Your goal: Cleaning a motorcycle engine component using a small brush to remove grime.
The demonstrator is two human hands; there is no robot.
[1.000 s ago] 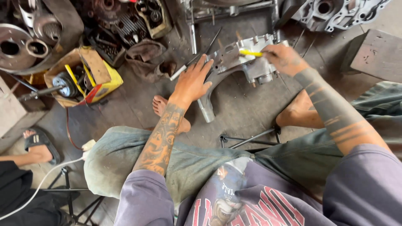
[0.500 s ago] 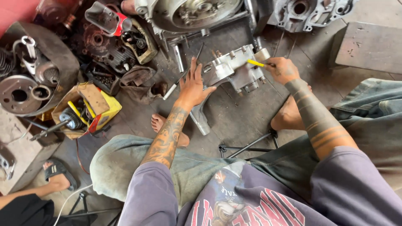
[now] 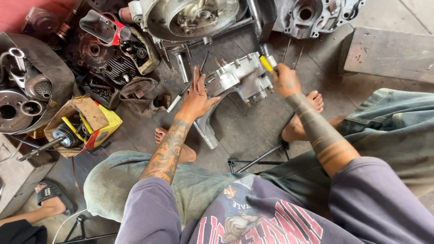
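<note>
While the left hand [image 3: 197, 99] presses flat and open on a grey cast-metal engine casing [image 3: 237, 79] lying mid-floor between bare feet, seemingly steadying it, the right hand [image 3: 284, 80] closes around a yellow-handled tool [image 3: 266, 63] at its top.

- The engine casing [image 3: 242, 77] lies on the floor [image 3: 253, 131], ahead of the seated person's knees.
- The left hand [image 3: 196, 97] rests against the casing's left end, fingers [image 3: 195, 74] pointing away from the person.
- The right hand [image 3: 285, 81] sits at the casing's right end, closed around a tool handle [image 3: 266, 63] that touches its top right corner.
- Behind the casing lies a large round engine cover [image 3: 190, 18]; behind and to its right, another crankcase half [image 3: 316, 16].
- Far left of the casing stands an open cardboard box [image 3: 83, 124] with a gear shaft [image 3: 58, 138] in it.
- Right of the casing lies a flat slab [image 3: 389, 54].
- The person's bare feet [image 3: 300, 119] rest on the floor nearer than the casing.
</note>
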